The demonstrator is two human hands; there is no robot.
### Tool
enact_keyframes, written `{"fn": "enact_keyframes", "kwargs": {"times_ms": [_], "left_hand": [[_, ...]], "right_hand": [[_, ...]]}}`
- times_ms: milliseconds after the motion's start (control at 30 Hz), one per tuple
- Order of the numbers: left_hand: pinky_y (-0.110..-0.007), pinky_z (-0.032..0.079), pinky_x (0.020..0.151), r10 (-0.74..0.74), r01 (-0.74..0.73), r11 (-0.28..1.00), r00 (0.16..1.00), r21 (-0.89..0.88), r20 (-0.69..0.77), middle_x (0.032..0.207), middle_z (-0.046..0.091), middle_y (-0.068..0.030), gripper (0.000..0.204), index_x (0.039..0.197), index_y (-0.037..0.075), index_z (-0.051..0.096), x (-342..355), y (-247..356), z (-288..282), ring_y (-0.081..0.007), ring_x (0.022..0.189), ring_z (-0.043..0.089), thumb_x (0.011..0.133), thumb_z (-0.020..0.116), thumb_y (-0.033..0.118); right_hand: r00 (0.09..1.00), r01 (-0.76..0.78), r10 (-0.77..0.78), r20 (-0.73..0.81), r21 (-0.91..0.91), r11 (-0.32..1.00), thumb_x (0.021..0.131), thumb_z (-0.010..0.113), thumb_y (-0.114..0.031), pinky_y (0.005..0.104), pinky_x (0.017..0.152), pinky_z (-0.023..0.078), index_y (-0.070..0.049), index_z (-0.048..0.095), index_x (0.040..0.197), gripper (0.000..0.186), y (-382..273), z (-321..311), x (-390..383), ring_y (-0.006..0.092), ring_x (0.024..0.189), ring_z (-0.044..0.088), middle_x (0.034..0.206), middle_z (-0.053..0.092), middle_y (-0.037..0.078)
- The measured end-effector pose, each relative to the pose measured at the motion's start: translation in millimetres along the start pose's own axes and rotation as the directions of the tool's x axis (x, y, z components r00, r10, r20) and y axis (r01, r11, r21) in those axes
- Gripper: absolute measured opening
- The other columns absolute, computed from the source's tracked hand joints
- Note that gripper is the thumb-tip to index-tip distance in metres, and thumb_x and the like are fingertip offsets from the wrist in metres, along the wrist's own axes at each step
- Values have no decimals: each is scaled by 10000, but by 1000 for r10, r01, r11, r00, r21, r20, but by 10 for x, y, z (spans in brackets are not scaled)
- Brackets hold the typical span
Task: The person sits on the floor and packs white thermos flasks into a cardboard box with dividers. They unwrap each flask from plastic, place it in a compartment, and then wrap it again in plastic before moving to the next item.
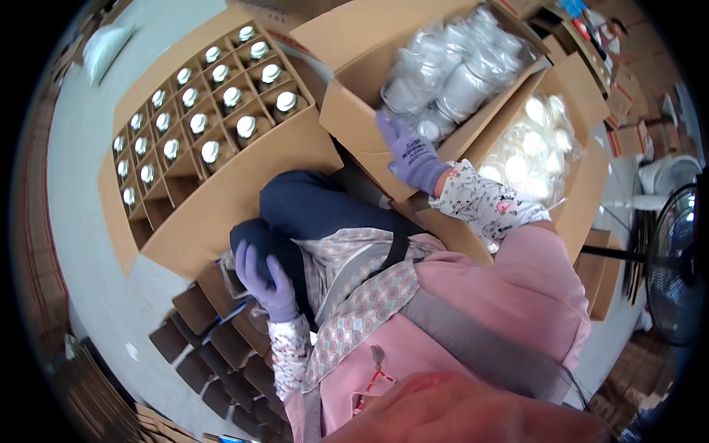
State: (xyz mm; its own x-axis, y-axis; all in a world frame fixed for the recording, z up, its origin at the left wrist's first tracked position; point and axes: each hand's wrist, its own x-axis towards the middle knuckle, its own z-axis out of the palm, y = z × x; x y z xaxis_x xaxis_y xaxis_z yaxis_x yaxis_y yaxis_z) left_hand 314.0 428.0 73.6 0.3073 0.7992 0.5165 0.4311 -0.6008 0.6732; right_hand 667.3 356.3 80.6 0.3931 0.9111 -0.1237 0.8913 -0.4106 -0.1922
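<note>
My left hand (pixel 267 282), in a purple glove, rests on my dark-trousered knee with its fingers stretched and apart; it holds nothing. My right hand (pixel 413 156), gloved alike, lies against the near wall and corner of an open carton (pixel 356 136), its fingers extended up to the rim. Inside that carton are clear plastic bags (pixel 461 74) of round, pale containers. To the left, a divided carton (pixel 255 162) holds many bottles (pixel 246 127) with silver caps, one per cell. A few cells along its near side stand without bottles.
Right of the bagged containers, another carton (pixel 591 159) holds clear bags of shiny round pieces (pixel 535 148). Brown cardboard dividers (pixel 229 343) lie below my left hand, a blue pen-like stick (pixel 233 311) on them. A black fan (pixel 672 262) stands at right; a white bag (pixel 107 50) lies far left.
</note>
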Motion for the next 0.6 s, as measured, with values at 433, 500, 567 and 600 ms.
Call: {"fn": "enact_keyframes", "kwargs": {"times_ms": [433, 500, 567, 600], "left_hand": [[-415, 436, 969, 51, 28, 965, 956, -262, 289, 1200, 574, -187, 340, 1091, 9, 611, 515, 437, 990, -347, 1106, 554, 760, 602, -66], [-408, 438, 966, 21, 52, 975, 946, -215, 324, 1196, 580, -191, 337, 1095, 10, 609, 562, 440, 994, -345, 1108, 557, 766, 598, -65], [-399, 440, 965, 16, 66, 972, 939, -226, 343, 1198, 583, -195, 339, 1112, 12, 605, 664, 465, 1042, -337, 1104, 564, 780, 596, -59], [-398, 440, 965, 1, 88, 967, 938, -240, 346, 1200, 583, -195, 342, 1118, 12, 603, 680, 467, 1081, -336, 1103, 566, 783, 595, -59]], "right_hand": [[952, -251, 278, 130, -189, 949, 835, 563, -360, 416, 987, 454, -122, 584, 1251, 480, 3744, 372, 2155, 289, 1172, 577, 1227, 620, 147], [907, -277, 313, 283, -160, 948, 808, 577, -387, 411, 989, 450, -103, 582, 1256, 530, 3400, 624, 2348, 299, 1179, 567, 1254, 598, 160], [850, -338, 369, 377, -146, 930, 782, 591, -414, 405, 992, 446, -83, 579, 1260, 582, 3125, 718, 2288, 309, 1186, 557, 1280, 575, 173], [829, -355, 377, 412, -134, 925, 769, 598, -427, 402, 993, 444, -73, 578, 1263, 608, 3001, 742, 2247, 313, 1189, 552, 1293, 564, 180]]}}
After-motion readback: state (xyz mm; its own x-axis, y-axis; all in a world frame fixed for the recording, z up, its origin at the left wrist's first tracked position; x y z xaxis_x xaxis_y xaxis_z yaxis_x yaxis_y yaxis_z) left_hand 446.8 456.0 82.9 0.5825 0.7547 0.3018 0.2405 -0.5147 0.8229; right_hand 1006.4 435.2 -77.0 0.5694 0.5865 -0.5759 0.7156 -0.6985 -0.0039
